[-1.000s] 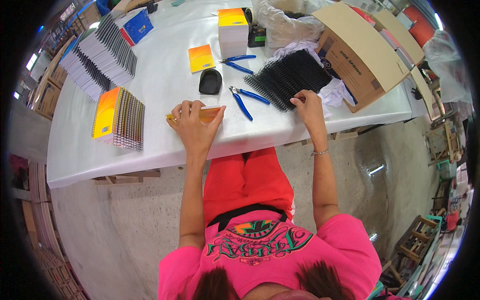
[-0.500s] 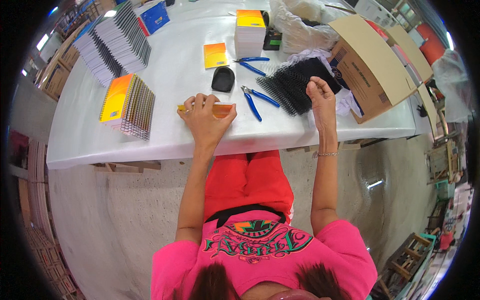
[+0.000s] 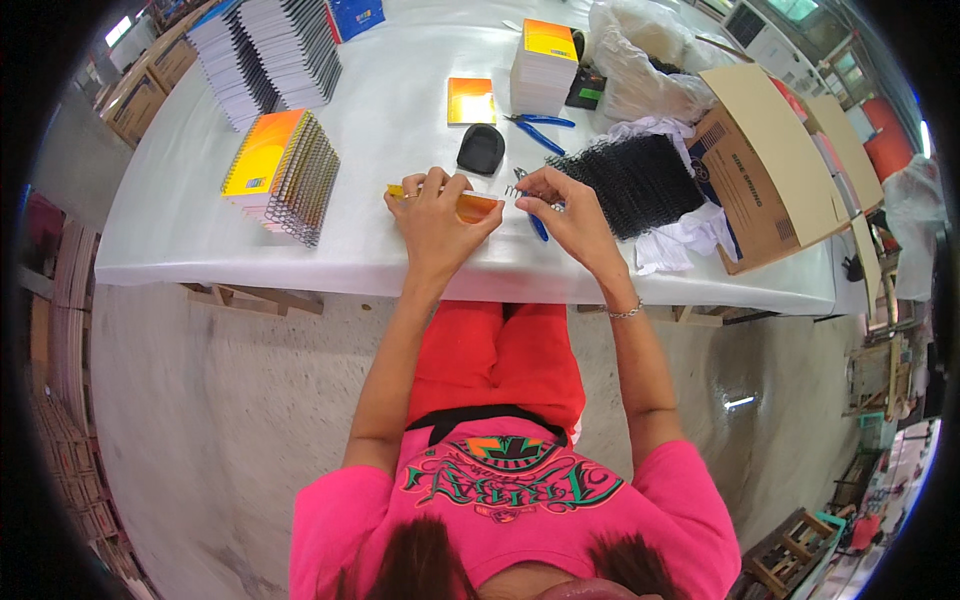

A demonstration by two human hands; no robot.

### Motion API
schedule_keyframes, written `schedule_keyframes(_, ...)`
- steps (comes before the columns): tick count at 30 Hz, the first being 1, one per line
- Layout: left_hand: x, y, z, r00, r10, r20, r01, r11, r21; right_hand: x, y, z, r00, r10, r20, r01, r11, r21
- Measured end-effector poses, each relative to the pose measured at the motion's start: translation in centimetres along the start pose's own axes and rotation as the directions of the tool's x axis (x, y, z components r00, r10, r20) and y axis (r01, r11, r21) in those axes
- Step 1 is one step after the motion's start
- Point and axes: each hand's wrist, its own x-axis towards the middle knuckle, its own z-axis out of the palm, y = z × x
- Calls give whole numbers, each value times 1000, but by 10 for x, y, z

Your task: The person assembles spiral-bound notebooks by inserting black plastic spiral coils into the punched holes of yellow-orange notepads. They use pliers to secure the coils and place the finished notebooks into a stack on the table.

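My left hand is closed around a small orange-and-yellow notebook, stood on its edge near the table's front. Beside its right end, my right hand pinches a dark spiral binding coil. The coil's tip is close to the notebook; whether it is threaded through any holes, I cannot tell. Partly hidden behind my right hand lies a pair of blue-handled cutters. Farther back rest a black rounded dish, a second pair of blue-handled cutters and a flat orange notebook.
A heap of black coils lies at right, before an open cardboard box and a plastic bag. A yellow-orange notebook stack stands behind. Spiral-bound notebooks and taller stacks occupy the left side.
My right hand has come left from the coil heap to the notebook, bringing a coil with it. My left hand keeps its grip on the notebook. The view has shifted slightly.
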Motion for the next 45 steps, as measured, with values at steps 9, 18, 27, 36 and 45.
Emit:
schedule_keyframes(9,3,0,1,1000,9,-14,-10,1000,-11,6,16,13,978,-204,-33,203,979,-31)
schedule_keyframes(18,7,-5,0,998,-1,56,3,999,-44,7,5,13,999,-33,38,31,998,61)
schedule_keyframes(27,7,-8,2,998,7,66,-5,1000,-30,14,11,10,1000,-5,-30,6,1000,25)
schedule_keyframes(36,8,-10,4,996,3,91,0,999,-36,11,13,15,999,-28,47,20,989,149)
schedule_keyframes(45,7,-9,5,998,-13,68,16,998,-53,11,24,9,1000,18,-1,-17,990,136)
